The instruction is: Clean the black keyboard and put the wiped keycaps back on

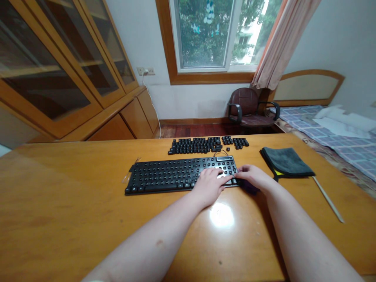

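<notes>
A black keyboard (pixel 164 176) lies on the wooden table, most of its keycaps off and bare switch posts showing. A few caps remain along its front row. My left hand (pixel 208 185) rests on the right part of the keyboard, fingers stretched toward the number pad. At the keyboard's right end, my right hand (pixel 252 176) is closed, its fingertips pinched on a dark purple cloth (pixel 249 188) that hangs below the palm. The fingertips of both hands nearly meet. Behind the keyboard, loose black keycaps (pixel 192 145) are laid out in keyboard order.
A folded grey cloth (pixel 286 160) lies at the right of the table, with a thin pale stick (pixel 328 199) beside it. Clear plastic pieces (pixel 127 177) are at the keyboard's left end. Beyond the table stand a chair (pixel 245 105) and a bed (pixel 331 129).
</notes>
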